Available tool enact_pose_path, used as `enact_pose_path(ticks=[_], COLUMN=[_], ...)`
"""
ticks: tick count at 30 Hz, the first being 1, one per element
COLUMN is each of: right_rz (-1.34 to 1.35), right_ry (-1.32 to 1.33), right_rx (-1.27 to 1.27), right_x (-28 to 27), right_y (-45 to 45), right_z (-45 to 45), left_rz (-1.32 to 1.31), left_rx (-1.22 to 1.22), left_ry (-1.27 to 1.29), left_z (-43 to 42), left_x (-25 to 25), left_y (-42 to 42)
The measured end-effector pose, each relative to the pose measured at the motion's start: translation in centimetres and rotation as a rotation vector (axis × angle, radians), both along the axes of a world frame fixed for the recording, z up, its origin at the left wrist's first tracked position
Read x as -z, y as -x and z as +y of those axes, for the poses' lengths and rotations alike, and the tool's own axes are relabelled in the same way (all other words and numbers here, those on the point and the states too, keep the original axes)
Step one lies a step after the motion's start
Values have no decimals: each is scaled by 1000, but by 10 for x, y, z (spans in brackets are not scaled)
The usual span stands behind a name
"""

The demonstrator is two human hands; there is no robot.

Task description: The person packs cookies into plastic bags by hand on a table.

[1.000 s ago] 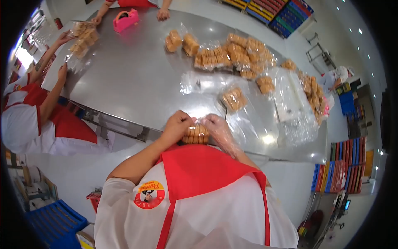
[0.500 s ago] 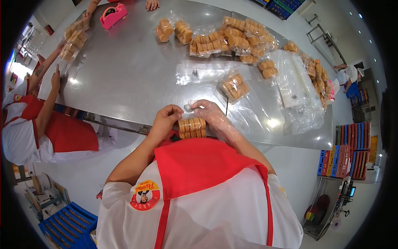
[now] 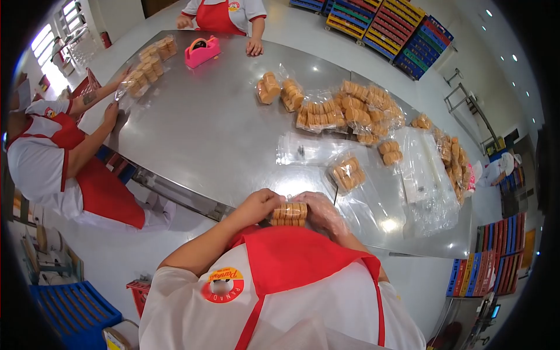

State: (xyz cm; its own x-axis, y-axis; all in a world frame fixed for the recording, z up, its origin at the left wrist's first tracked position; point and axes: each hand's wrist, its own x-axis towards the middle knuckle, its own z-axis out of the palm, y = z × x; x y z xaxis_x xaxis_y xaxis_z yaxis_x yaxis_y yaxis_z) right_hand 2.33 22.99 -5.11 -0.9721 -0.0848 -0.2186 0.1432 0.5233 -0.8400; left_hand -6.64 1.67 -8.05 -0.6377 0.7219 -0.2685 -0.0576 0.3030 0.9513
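A clear bag of round, stacked biscuits (image 3: 289,214) is held at the table's near edge, against the red apron front. My left hand (image 3: 262,205), bare, is closed on the bag's upper left side. My right hand (image 3: 319,209), in a clear plastic glove, grips the upper right side; its fingertips are partly hidden. Just beyond my right hand lies another biscuit bag (image 3: 348,174) on the steel table. Flat clear plastic bags (image 3: 318,150) lie behind it.
Filled biscuit bags (image 3: 367,111) are heaped at the back right, near a stack of empty plastic bags (image 3: 429,169). A pink tape dispenser (image 3: 202,53) stands at the far side. One co-worker (image 3: 70,154) at left handles biscuit bags (image 3: 146,69); another (image 3: 224,14) stands opposite.
The view has tilted up, showing more of the co-worker opposite. My hands, which were pinching the bag's gathered top, now lie closer around the bag's upper sides.
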Motion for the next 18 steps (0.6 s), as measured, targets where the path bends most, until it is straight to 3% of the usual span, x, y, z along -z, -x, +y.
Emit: enact_pose_path(ticks=[2,5,8,13,16,18], right_rz=[-44,-368,-325,-274,-323,-298], right_ry=[-326,890,1046,781,609,901], right_rx=[-137,290,196,145,210,211], right_x=[-29,8,2,21,14,3], right_y=[1,-18,-25,-19,-17,-17], right_z=[-10,-1,-6,4,4,-1], left_rz=[207,430,439,412,375,282], left_rx=[21,141,202,232,75,6], left_ry=[12,85,143,262,203,136], left_z=[0,-4,-5,0,1,1], left_x=[-13,-25,-27,-34,-13,-3], left_y=[-7,-10,-8,-5,-7,-4])
